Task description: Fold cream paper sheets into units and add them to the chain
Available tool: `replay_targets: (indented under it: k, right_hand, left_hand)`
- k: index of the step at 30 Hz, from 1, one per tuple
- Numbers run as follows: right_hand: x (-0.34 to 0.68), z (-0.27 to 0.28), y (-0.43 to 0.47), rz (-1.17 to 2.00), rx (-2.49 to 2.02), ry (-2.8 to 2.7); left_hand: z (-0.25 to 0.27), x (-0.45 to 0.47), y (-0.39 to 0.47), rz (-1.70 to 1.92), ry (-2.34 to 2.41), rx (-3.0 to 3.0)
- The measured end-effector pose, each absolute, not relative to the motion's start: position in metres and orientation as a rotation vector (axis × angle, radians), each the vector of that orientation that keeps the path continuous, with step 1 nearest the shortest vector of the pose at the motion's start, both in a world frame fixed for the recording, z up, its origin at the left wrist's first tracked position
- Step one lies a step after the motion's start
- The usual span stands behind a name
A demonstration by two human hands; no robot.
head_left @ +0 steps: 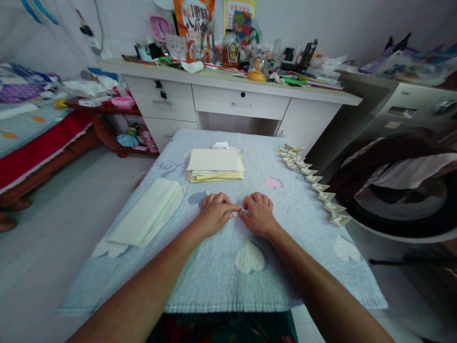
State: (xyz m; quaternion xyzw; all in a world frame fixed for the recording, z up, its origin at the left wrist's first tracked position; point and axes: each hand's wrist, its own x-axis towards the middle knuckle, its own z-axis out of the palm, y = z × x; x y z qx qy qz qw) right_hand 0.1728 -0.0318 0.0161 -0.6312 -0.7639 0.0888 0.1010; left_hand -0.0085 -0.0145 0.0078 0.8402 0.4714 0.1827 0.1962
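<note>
My left hand and my right hand meet over the middle of the table. Between their fingertips lies a small strip of folded pale paper, mostly covered by the fingers. Both hands are closed and press it near the cloth. Beyond them sits a stack of cream and yellow paper sheets. Left of my left hand lies a pile of long pale-green paper. Along the right side runs a row of folded pale paper pieces with pointed ends, several of them set one behind another.
A blue cloth with heart patterns covers the table. Behind stands a white desk crowded with a jar, a pink clock and other items. To the right is a front-loading washing machine; a bed stands left.
</note>
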Motion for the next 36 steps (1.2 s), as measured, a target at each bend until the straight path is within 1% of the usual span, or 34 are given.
replay_targets:
  k: [6, 16, 25, 36]
  right_hand:
    - [0.179, 0.016, -0.03, 0.355, -1.846, -2.244]
    - [0.187, 0.012, -0.03, 0.4, -1.738, -2.264]
    - [0.19, 0.011, -0.033, 0.358, -1.573, -2.25]
    - [0.187, 0.016, -0.031, 0.482, -1.428, -2.106]
  left_hand:
    - [0.005, -0.009, -0.014, 0.512, 1.313, 2.364]
    - [0.007, -0.009, -0.016, 0.529, 1.31, 2.386]
    - [0.001, -0.009, -0.015, 0.712, 1.065, 2.434]
    - [0.006, -0.004, -0.018, 0.859, 1.109, 2.199]
